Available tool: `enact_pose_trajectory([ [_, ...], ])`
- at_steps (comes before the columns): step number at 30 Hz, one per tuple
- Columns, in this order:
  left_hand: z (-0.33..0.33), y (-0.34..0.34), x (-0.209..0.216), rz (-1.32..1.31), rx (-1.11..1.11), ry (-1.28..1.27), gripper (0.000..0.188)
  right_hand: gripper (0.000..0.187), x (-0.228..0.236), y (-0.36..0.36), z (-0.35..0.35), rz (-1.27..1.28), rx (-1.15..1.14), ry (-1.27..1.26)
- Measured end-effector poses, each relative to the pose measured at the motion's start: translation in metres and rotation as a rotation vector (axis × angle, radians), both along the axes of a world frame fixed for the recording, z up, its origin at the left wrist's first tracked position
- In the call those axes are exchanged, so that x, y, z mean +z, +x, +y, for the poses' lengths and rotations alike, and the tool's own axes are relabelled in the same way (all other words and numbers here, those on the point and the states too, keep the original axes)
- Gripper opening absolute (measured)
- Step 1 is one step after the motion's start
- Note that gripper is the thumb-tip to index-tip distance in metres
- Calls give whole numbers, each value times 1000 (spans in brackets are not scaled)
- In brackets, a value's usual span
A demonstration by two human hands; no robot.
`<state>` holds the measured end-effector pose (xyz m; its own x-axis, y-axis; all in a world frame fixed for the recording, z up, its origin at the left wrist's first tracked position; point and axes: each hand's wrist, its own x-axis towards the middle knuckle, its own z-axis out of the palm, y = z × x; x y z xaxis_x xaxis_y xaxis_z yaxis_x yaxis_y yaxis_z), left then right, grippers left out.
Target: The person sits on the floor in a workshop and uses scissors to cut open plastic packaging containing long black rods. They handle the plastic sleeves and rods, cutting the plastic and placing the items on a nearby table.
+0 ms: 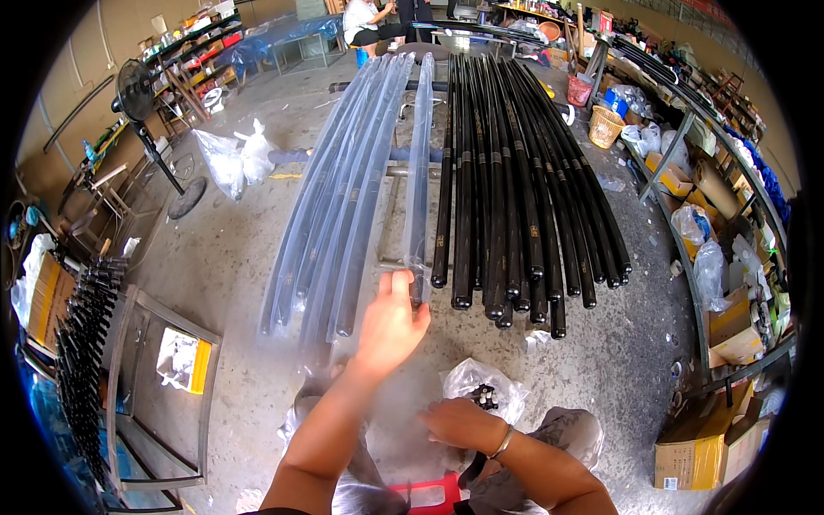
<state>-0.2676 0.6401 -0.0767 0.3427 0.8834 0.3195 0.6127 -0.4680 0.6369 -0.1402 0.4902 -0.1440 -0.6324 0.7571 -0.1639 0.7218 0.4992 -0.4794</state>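
Observation:
Ahead of me, the near end of a black pole in a clear plastic sleeve (418, 184) lies between the thumb and fingers of my left hand (386, 326), which closes on it. To its left are several more poles in clear sleeves (343, 197); bare black poles (506, 189) with rounded ends lie side by side on the right. My right hand (463, 426) is low and close to my lap, its fingers curled and partly blurred; what they hold, if anything, is hidden. Just beyond it is an open clear plastic bag (485, 382) with small black pieces inside.
Crossbars (403, 172) support the poles. On the left stand a metal frame (163, 485), a bundle of dark rods (86, 343) and a pedestal fan (136, 90). A cluttered rack (699, 300) and cardboard box (691, 451) line the right. Another person (369, 21) sits at the back.

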Motion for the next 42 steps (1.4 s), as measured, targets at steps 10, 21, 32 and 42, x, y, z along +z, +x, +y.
enact_pose_trajectory([
  [10,0,0,0,-14,-2,-2,40,33,2,-1,1,-12,-8,-34],
  [21,-2,2,3,-33,15,-24,40,34,-5,0,0,-22,11,-25],
  [32,0,8,-7,-104,51,139,42,34,-7,2,-2,19,4,20],
  [42,7,20,-11,-59,116,234,42,31,-1,0,-1,72,5,27],
])
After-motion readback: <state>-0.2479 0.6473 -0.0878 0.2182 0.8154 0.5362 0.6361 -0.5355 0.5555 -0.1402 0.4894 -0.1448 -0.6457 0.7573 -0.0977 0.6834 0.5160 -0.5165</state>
